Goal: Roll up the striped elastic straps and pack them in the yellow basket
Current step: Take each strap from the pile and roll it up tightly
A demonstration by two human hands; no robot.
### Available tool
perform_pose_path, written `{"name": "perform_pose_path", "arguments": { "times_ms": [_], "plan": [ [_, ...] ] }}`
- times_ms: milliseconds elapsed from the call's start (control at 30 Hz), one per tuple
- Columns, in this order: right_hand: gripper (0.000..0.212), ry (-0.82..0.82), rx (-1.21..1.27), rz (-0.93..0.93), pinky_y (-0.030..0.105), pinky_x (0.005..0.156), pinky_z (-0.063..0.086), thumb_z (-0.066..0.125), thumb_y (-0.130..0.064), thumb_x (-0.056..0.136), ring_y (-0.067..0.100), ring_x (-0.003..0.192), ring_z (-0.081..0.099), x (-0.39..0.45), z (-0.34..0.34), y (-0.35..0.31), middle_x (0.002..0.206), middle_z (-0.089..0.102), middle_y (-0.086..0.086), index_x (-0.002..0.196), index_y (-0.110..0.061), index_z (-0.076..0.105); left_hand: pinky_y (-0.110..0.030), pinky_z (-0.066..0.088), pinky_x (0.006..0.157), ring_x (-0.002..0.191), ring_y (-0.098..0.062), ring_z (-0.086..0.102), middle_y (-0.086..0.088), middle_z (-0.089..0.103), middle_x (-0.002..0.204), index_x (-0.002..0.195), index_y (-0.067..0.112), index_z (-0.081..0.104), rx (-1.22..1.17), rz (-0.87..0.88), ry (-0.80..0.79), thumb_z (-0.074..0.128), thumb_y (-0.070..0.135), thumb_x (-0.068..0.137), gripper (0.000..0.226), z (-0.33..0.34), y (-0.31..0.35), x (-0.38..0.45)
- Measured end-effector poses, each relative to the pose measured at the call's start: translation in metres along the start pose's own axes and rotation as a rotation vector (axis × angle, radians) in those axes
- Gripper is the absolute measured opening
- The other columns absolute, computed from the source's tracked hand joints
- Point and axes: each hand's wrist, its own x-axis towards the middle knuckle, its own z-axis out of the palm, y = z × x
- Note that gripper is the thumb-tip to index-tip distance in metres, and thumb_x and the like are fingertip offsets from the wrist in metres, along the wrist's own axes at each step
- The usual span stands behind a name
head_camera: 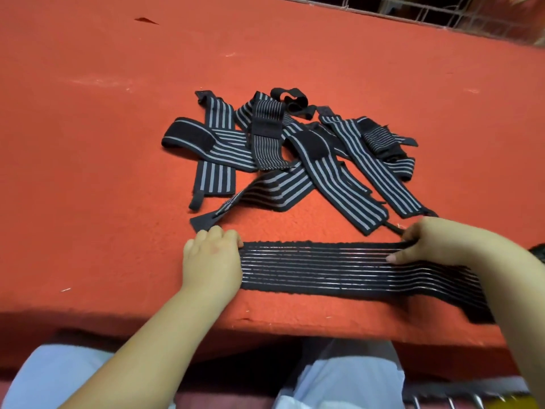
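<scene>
The strap (339, 270) lies flat along the surface's (118, 113) near edge, long axis left to right — left hand (211, 258) curled on its left end, right hand (433, 246) pinching farther along — so rolling likely starts left.

Left hand (211, 258) and right hand (436, 242) hold a flat striped strap (318, 270) on the red table (118, 113).
</scene>
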Motion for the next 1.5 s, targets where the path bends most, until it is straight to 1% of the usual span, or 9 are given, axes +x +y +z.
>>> {"name": "perform_pose_path", "arguments": {
  "times_ms": [100, 233, 367, 567, 767, 933, 1067, 1300, 1500],
  "plan": [
    [0.037, -0.004, -0.035, 0.003, 0.018, 0.051, 0.028, 0.069, -0.05, 0.079, 0.01, 0.067, 0.046, 0.003, 0.011, 0.0, 0.068, 0.049, -0.007, 0.066, -0.024, 0.046, -0.034, 0.033, 0.093, 0.114, -0.024, 0.044, -0.003, 0.048, 0.122, 0.119, 0.019, 0.049, 0.116, 0.056, -0.048, 0.041, 0.016, 0.09, 0.031, -0.004, 0.031, 0.003],
    [0.039, 0.014, -0.026, 0.032, 0.018, 0.051, 0.029, 0.071, -0.05, 0.076, 0.017, 0.078, 0.048, 0.006, 0.01, 0.008, 0.072, 0.049, -0.005, 0.074, -0.019, 0.048, -0.035, 0.031, 0.099, 0.116, -0.024, 0.042, -0.003, 0.046, 0.122, 0.121, 0.021, 0.048, -0.081, 0.33, -0.18, 0.048, 0.038, 0.092, 0.034, 0.004, 0.087, -0.002],
    [0.04, 0.033, -0.107, 0.09, 0.024, 0.05, 0.032, 0.076, -0.047, 0.073, 0.02, 0.073, 0.049, 0.0, -0.005, 0.028, 0.065, 0.049, -0.003, 0.063, -0.019, 0.049, -0.034, 0.033, 0.099, 0.113, -0.022, 0.044, -0.001, 0.046, 0.116, 0.111, 0.024, 0.046, -0.179, 0.315, -0.305, 0.055, 0.047, 0.087, 0.034, 0.015, 0.098, 0.0],
    [0.034, 0.154, -0.155, 0.181, 0.03, 0.075, 0.049, 0.076, -0.037, 0.073, 0.023, 0.084, 0.057, 0.01, -0.007, 0.046, 0.087, 0.062, 0.002, 0.097, -0.017, 0.065, -0.033, 0.037, 0.097, 0.107, -0.02, 0.048, 0.003, 0.044, 0.102, 0.1, 0.026, 0.048, -0.238, 0.332, -0.301, 0.06, 0.046, 0.084, 0.029, 0.016, 0.098, 0.007],
    [0.025, 0.264, 0.085, -0.044, 0.028, 0.076, 0.046, 0.074, -0.038, 0.076, 0.017, 0.087, 0.058, 0.029, 0.001, 0.009, 0.088, 0.061, -0.006, 0.092, -0.022, 0.063, -0.027, 0.039, 0.087, 0.096, -0.015, 0.051, 0.008, 0.051, 0.097, 0.095, 0.027, 0.056, -0.468, 0.332, -0.174, 0.062, 0.036, 0.085, 0.014, -0.011, 0.093, 0.03],
    [0.016, 0.289, 0.356, -0.245, 0.028, 0.069, 0.05, 0.074, -0.033, 0.079, 0.014, 0.075, 0.062, 0.048, 0.0, -0.043, 0.076, 0.061, -0.011, 0.077, -0.027, 0.059, -0.02, 0.035, 0.066, 0.067, -0.001, 0.049, 0.015, 0.056, 0.075, 0.08, 0.029, 0.06, -0.704, 0.209, 0.054, 0.062, 0.024, 0.084, 0.008, -0.054, 0.072, 0.07],
    [0.009, 0.368, 0.435, -0.35, 0.022, 0.068, 0.039, 0.07, -0.029, 0.082, 0.009, 0.075, 0.056, 0.074, -0.01, -0.085, 0.08, 0.063, -0.009, 0.085, -0.023, 0.064, -0.024, 0.04, 0.069, 0.063, -0.003, 0.052, 0.012, 0.061, 0.072, 0.075, 0.027, 0.062, -0.891, 0.001, 0.101, 0.06, 0.016, 0.086, 0.015, -0.066, 0.044, 0.11],
    [0.043, 0.422, 0.322, -0.319, 0.033, 0.088, 0.043, 0.052, -0.014, 0.09, 0.023, 0.111, 0.055, 0.127, -0.008, -0.143, 0.132, 0.046, 0.0, 0.131, -0.024, 0.046, -0.022, 0.045, 0.062, 0.069, -0.009, 0.055, 0.003, 0.06, 0.088, 0.111, 0.019, 0.057, -1.024, -0.246, -0.3, 0.053, 0.012, 0.092, 0.02, -0.026, 0.018, 0.163],
    [0.038, 0.475, 0.181, -0.245, 0.035, 0.086, 0.045, 0.039, -0.008, 0.094, 0.027, 0.11, 0.057, 0.161, -0.003, -0.156, 0.127, 0.053, 0.002, 0.128, -0.022, 0.052, -0.012, 0.039, 0.043, 0.073, -0.011, 0.056, -0.004, 0.063, 0.097, 0.128, 0.016, 0.051, -1.141, -0.288, -0.442, 0.05, 0.008, 0.094, 0.035, -0.008, 0.026, 0.181]
  ]
}}
